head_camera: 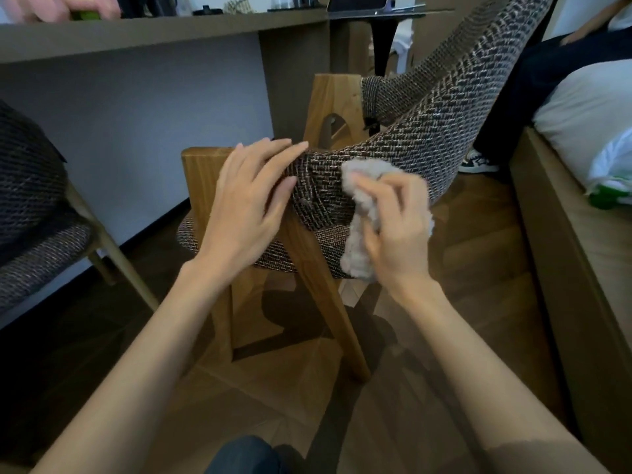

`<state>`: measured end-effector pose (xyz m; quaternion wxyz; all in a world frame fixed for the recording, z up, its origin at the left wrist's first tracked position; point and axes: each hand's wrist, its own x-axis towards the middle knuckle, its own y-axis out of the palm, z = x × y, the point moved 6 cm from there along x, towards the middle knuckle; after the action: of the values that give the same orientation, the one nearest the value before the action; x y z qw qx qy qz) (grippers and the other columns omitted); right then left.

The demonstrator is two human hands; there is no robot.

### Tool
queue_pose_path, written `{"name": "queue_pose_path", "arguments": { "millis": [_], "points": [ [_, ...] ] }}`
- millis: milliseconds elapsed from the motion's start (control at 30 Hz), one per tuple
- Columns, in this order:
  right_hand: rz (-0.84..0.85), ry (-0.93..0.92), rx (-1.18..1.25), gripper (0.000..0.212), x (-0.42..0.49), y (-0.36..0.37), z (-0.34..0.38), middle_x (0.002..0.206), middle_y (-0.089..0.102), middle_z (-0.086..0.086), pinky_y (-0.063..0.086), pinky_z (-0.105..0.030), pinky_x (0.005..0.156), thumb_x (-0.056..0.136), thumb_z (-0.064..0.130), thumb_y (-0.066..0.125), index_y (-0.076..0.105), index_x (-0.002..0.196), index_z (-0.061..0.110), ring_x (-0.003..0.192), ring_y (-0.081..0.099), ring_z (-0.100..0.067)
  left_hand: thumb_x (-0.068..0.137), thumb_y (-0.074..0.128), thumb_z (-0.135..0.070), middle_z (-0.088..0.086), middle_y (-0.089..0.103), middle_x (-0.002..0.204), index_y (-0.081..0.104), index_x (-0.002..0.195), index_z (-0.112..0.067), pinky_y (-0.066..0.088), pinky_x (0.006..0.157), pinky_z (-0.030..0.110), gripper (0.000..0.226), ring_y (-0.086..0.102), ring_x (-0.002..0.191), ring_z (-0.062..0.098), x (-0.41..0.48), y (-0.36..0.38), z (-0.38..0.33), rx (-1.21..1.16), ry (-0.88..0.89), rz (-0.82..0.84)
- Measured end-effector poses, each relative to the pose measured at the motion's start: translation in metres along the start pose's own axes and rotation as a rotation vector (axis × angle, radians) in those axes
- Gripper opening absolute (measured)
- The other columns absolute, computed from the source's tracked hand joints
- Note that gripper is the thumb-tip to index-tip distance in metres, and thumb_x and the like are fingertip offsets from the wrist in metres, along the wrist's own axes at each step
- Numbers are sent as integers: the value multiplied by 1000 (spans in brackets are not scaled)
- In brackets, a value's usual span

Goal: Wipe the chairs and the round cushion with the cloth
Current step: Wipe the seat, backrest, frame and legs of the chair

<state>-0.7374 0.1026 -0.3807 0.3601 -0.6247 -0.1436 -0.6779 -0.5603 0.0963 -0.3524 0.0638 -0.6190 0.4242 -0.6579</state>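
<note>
Left hand flat on chair; right hand fingers grip cloth

My left hand lay on the back of the chair; my right hand, at its three o'clock, held the cloth against it. Another chair stood at nine o'clock, a desk at twelve, a bed at three.

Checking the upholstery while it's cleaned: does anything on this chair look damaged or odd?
Nothing plainly damaged. One small dark mark shows on the brown woven-fabric chair back, between the left hand and the fluffy beige cloth in the right hand; too small to identify.
</note>
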Motion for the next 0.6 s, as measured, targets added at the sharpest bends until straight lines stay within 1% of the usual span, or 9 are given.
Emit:
{"name": "queue_pose_path", "arguments": {
  "millis": [67, 100, 133, 200, 300, 367, 433, 500, 600],
  "points": [
    [-130, 89, 27, 28, 14, -12, -9, 93, 55, -25, 42, -32, 78, 81, -11, 60, 63, 109, -7, 91, 45, -24, 102, 40, -27, 2, 46, 141, 46, 140, -21, 9, 119, 38, 39, 32, 138, 18, -7, -8, 16, 19, -107, -51],
    [-137, 106, 37, 28, 17, -11, -7, 95, 55, -25, 43, -33, 79, 82, -11, 59, 62, 110, -7, 91, 47, -25, 102, 39, -27, 2, 44, 142, 45, 140, -23, 7, 119, 40, 39, 29, 140, 19, -10, -10, 23, 27, -166, -70],
    [-105, 84, 30, 30, 15, -5, 0, 95, 56, -25, 43, -34, 79, 82, -12, 59, 62, 112, -7, 90, 48, -26, 102, 39, -28, 3, 42, 144, 44, 141, -24, 5, 119, 42, 39, 25, 141, 20, -14, -11, 29, 37, -213, -78],
    [46, -24, 25, 38, 1, 15, 18, 95, 59, -24, 40, -35, 80, 78, -15, 61, 62, 116, -6, 89, 51, -30, 103, 38, -28, 3, 38, 147, 41, 142, -26, 3, 119, 47, 40, 19, 144, 21, -18, -12, 34, 53, -254, -70],
    [264, -90, 85, 46, -16, 30, 31, 96, 61, -24, 37, -36, 84, 75, -17, 64, 60, 120, -8, 94, 44, -25, 102, 39, -27, 2, 37, 147, 37, 145, -26, 4, 119, 50, 43, 17, 144, 23, -20, -12, 35, 62, -223, -18],
    [288, -101, 94, 45, -12, 24, 30, 97, 60, -25, 37, -34, 86, 77, -14, 65, 59, 121, -8, 95, 42, -24, 102, 40, -24, 2, 38, 147, 37, 145, -26, 7, 119, 52, 44, 19, 143, 22, -21, -15, 38, 78, -195, 3],
    [268, -177, 57, 40, -1, 16, 37, 96, 61, -24, 37, -31, 84, 81, -10, 66, 61, 120, -5, 93, 45, -25, 101, 41, -21, 2, 37, 147, 38, 145, -26, 14, 117, 54, 44, 19, 142, 22, -22, -17, 43, 62, -179, 8],
    [244, -338, -2, 28, 16, 16, 54, 94, 63, -20, 37, -30, 78, 89, 0, 61, 65, 117, -1, 87, 51, -27, 101, 44, -21, 3, 36, 146, 41, 143, -26, 17, 118, 44, 42, 18, 142, 22, -21, -18, 48, -3, -187, -14],
    [280, -550, -151, 24, 33, 37, 81, 95, 65, -14, 42, -33, 69, 92, 4, 58, 67, 115, 3, 81, 58, -29, 99, 47, -29, 3, 36, 145, 45, 139, -26, 11, 113, 26, 39, 16, 141, 22, -22, -20, 60, -103, -253, -61]
  ]
}}
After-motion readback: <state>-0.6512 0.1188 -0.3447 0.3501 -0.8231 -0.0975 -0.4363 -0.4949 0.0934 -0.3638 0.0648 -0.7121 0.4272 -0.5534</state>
